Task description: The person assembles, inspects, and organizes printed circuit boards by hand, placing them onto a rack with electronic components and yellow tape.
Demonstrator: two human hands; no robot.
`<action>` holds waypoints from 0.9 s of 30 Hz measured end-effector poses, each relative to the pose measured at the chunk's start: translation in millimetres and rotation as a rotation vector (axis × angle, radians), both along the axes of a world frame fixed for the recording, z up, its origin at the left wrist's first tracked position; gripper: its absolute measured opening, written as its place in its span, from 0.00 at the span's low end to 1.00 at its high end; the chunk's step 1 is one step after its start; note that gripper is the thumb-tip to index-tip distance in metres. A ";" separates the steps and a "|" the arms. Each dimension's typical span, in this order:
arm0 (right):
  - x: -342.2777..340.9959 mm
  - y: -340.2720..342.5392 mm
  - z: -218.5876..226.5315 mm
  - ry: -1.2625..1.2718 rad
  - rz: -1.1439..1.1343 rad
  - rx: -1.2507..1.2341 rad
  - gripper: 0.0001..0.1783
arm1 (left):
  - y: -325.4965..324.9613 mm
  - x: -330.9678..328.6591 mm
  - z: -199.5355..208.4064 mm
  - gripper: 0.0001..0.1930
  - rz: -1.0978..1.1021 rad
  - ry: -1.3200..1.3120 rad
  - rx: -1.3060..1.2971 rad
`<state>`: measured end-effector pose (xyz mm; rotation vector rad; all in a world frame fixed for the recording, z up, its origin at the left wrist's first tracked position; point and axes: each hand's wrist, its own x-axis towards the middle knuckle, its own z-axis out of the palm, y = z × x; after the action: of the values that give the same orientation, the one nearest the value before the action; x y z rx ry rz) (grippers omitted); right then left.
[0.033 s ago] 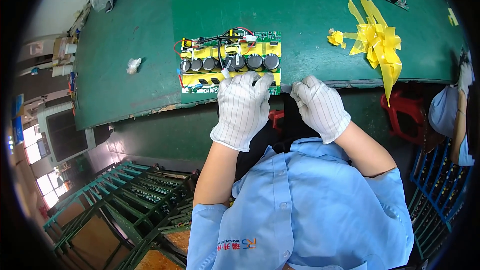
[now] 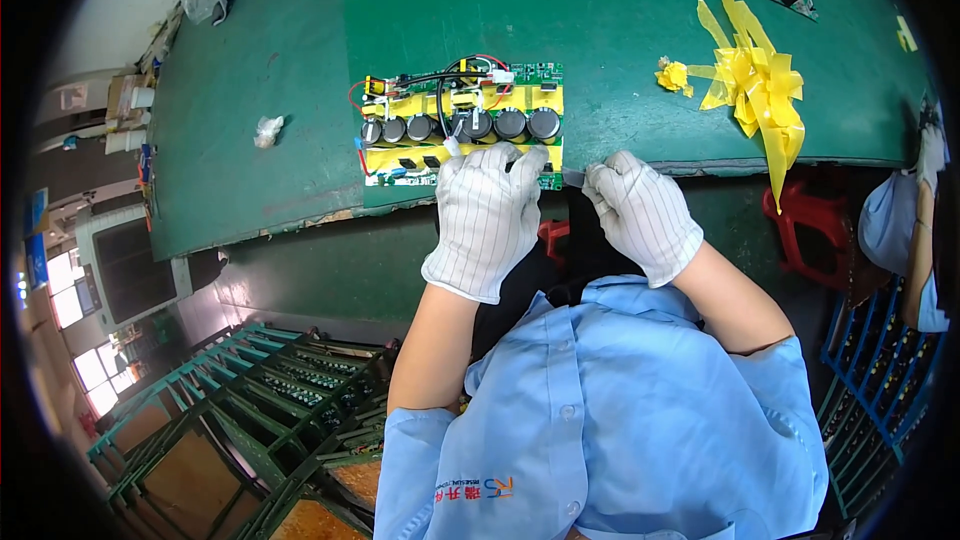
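Both hands (image 2: 490,215) unmoved at circuit board (image 2: 460,120).

Stood under even indoor light: green workbench (image 2: 300,90) with worn front edge. Below left, stacked green racks (image 2: 250,410); further left, bright windows (image 2: 70,290). Right, red stool (image 2: 810,230) and blue rack (image 2: 880,380) on dark floor.

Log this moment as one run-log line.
left hand: pressing circuit board | right hand: pinching strip at board corner | yellow tape pile: apart, right
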<state>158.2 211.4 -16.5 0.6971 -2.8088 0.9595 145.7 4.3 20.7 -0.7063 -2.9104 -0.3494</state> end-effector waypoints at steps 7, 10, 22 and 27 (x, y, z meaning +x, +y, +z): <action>-2.6 6.5 0.4 -0.001 0.083 -0.008 0.09 | -0.6 1.5 -0.7 0.21 0.016 0.009 0.016; -0.7 4.9 0.6 -0.029 0.073 0.015 0.09 | -0.5 2.2 -1.7 0.21 0.012 -0.003 0.022; -2.3 2.5 -1.8 -0.034 0.060 0.056 0.07 | 0.0 0.5 0.1 0.22 0.019 -0.012 -0.008; -4.0 -10.0 5.0 0.031 -0.037 0.207 0.16 | 2.2 1.0 1.3 0.22 0.015 -0.012 0.011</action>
<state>154.2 201.4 -11.5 0.6730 -2.9090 0.6526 146.7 6.6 22.1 -0.6823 -2.9215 -0.3695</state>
